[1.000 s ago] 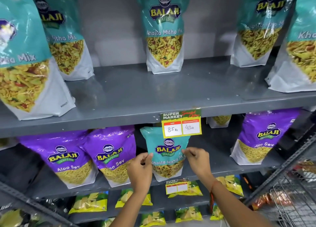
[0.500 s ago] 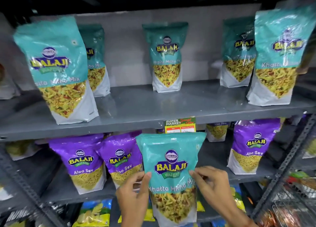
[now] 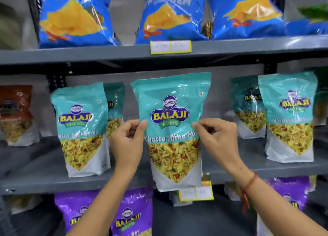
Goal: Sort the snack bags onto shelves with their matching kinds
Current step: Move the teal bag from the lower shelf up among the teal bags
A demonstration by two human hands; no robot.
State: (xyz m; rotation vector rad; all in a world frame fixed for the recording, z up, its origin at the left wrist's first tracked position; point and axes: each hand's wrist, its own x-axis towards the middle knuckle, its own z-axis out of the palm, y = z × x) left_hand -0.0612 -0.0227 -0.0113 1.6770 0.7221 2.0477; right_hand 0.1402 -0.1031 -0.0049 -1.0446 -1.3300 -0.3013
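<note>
Pinching teal snack bag [image 3: 171, 129] upright between both hands (left hand [image 3: 126, 143], right hand [image 3: 217, 141]), edges gripped

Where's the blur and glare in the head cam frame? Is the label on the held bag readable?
Head view: the held teal bag, pinched by the left hand and right hand, is sharp and reads Balaji Wafers, Khatta Mitha Mix; motion blur smears the blue chip bags and the upper price tag; glare streaks the rightmost teal bag; wide-angle bending at the edges.

The held bag [image 3: 173, 129] hides half the blurred price tag [image 3: 197, 193].
</note>
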